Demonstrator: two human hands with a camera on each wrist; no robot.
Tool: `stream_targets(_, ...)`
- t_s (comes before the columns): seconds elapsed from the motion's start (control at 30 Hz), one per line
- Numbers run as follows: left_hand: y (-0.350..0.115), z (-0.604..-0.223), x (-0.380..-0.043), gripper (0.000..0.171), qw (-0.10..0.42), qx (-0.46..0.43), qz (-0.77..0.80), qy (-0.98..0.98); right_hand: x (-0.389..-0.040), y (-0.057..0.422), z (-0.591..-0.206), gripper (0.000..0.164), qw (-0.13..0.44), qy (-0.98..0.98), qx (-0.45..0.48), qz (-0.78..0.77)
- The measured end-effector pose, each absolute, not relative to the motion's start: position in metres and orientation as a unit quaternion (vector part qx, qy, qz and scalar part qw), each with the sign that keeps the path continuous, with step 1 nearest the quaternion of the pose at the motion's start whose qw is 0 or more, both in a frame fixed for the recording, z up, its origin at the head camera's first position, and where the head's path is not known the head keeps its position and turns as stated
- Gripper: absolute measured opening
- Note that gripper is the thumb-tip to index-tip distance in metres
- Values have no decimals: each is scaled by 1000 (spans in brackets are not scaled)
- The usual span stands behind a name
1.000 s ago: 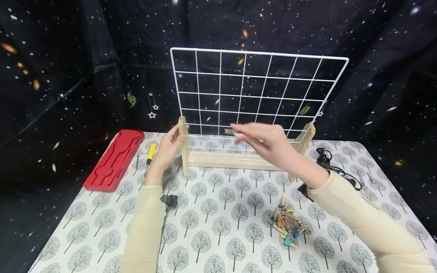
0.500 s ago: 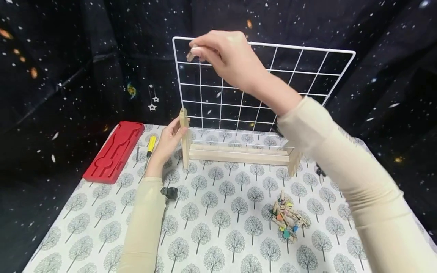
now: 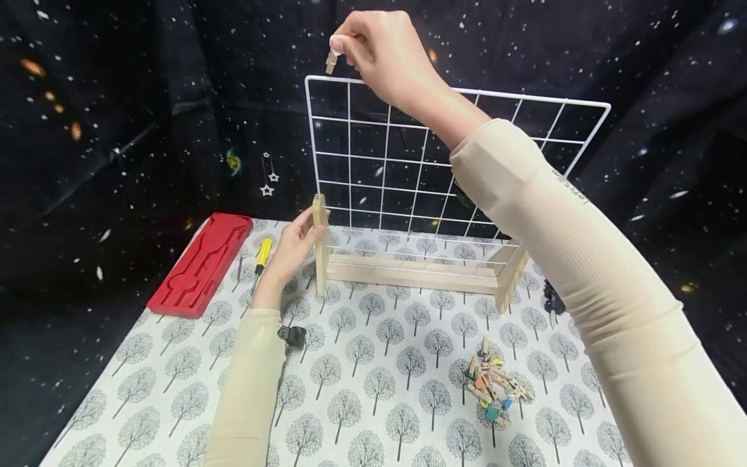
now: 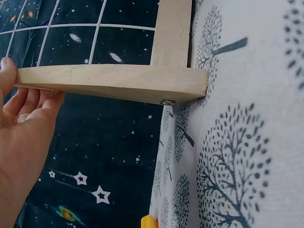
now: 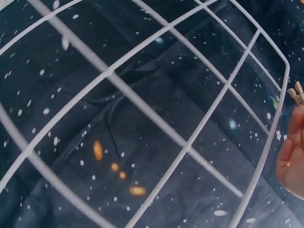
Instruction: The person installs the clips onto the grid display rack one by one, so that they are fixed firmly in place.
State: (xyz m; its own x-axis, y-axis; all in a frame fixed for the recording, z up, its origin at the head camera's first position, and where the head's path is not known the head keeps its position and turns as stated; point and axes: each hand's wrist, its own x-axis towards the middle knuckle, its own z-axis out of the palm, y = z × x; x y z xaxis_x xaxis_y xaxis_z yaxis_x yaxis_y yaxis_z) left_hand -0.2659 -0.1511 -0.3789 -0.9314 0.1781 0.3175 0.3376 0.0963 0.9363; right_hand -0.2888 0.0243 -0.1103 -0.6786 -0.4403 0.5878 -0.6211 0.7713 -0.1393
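Between the thumb and fingers of my right hand (image 3: 388, 55) is a small wooden clothespin (image 3: 331, 62). It hangs just above the top left corner of a white wire grid (image 3: 560, 100). The right wrist view has the clothespin (image 5: 298, 93) at its right edge, beside the grid's rim, its end spread. My left hand (image 3: 294, 243) grips the upper part of the left wooden upright (image 3: 320, 253) of the stand that bears the grid. In the left wrist view, thumb and fingers lie on either side of that upright (image 4: 109, 80).
Right of centre on the tree-print cloth lies a pile of clothespins (image 3: 493, 383), some with coloured pieces. To the left are a red moulded tray (image 3: 201, 266) and a yellow-handled screwdriver (image 3: 264, 251). A black object (image 3: 553, 298) sits behind my right forearm. A dark starry curtain (image 3: 146, 117) hangs behind.
My right hand has risen from low before the grid, leftward to above its top left corner, carrying the clothespin. My left hand keeps its grip on the upright.
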Motion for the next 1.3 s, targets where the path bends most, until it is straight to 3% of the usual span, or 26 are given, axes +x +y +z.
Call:
stream_targets(0.43, -143, -374, -264, 47, 51, -179, -658, -729, -294, 11, -111, 32, 233, -918, 290, 136)
stream_targets(0.8, -153, -394, -278, 49, 54, -160, -634, -755, -285, 2, -120, 40, 217, -927, 291, 97)
stream_targets(1.07, -150, -382, -270, 47, 39, -166, -649, -742, -272, 7, -129, 46, 262, -913, 300, 92)
stream_targets(1.3, -149, -375, -262, 46, 39, -163, -652, -740, -258, 30, -159, 41, 298, -836, 405, 220)
